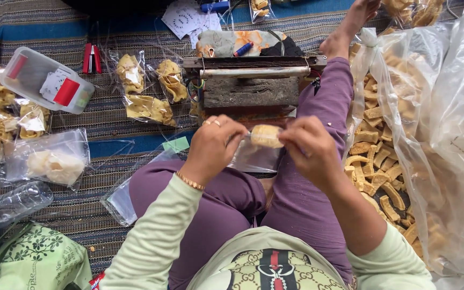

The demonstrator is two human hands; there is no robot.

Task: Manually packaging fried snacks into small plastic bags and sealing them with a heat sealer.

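My left hand [214,144] and my right hand [311,150] hold a small clear plastic bag [257,154] between them over my lap. A yellow fried cracker [267,135] sits at the bag's top, pinched between the fingers of both hands. Just beyond my hands stands a worn heat sealer [251,80] with a metal bar across its top. I sit cross-legged in purple trousers on a striped mat.
A big clear sack of yellow crackers [388,156] lies open at my right. Filled small bags [146,88] lie left of the sealer, more at the far left. A clear lidded box [46,80], a plastic bottle [6,207], a green bag [36,260] and empty bags [122,198] surround me.
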